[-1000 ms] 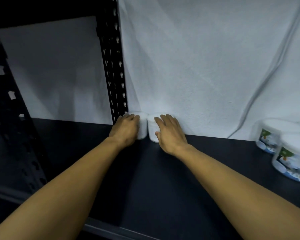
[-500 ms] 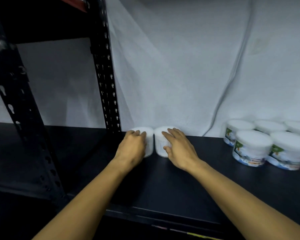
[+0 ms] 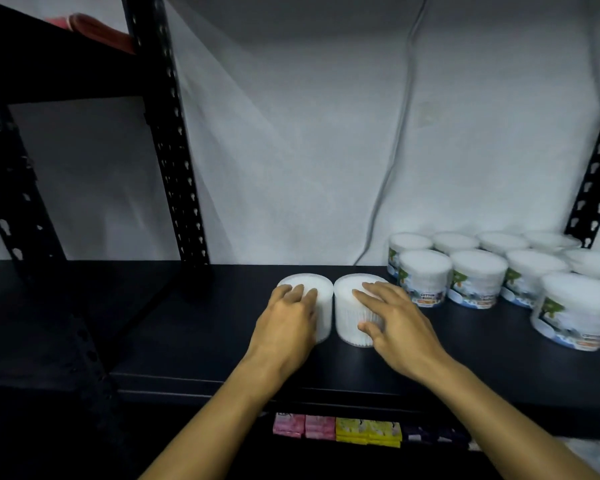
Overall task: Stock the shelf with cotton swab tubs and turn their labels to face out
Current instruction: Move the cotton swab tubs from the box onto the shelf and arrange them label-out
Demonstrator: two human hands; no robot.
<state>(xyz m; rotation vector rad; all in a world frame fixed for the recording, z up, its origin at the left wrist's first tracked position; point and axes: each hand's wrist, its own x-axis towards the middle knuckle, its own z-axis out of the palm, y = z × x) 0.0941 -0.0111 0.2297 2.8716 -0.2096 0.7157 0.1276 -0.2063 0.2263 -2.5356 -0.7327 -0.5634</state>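
White cloth backdrop behind a black metal shelf [image 3: 222,344]; slotted uprights left and far right.

Two tubs side by side near the shelf's middle, touching or nearly so. Left tub [image 3: 321,289] under the left hand [image 3: 288,323]: fingers lie over the lid, palm against the near wall; how the thumb sits cannot be told. Right tub [image 3: 352,313] held by the right hand [image 3: 395,327]: fingers across the lid, thumb pressed on the near wall, so its grip is clamped on the tub. Both tubs show plain ribbed white sides to the front; no label visible on either.

Stocked tubs [image 3: 475,278] stand in rows to the right, labels facing out, just beside the right tub.

Below the shelf edge: small pink, yellow and dark packets [image 3: 336,429].

Step in hand, as I judge it: turn each tub about its own axis until the label comes forward.

To do it well:
- Keep the bases flat on the shelf; twist, do not lift.
- Open a small gap between the two, or the walls will rub and drag each other round.
- Light pressure on the lids; thin plastic may flex.
- Stop when the label squares with the neighbours', then line the fronts up with the front row.
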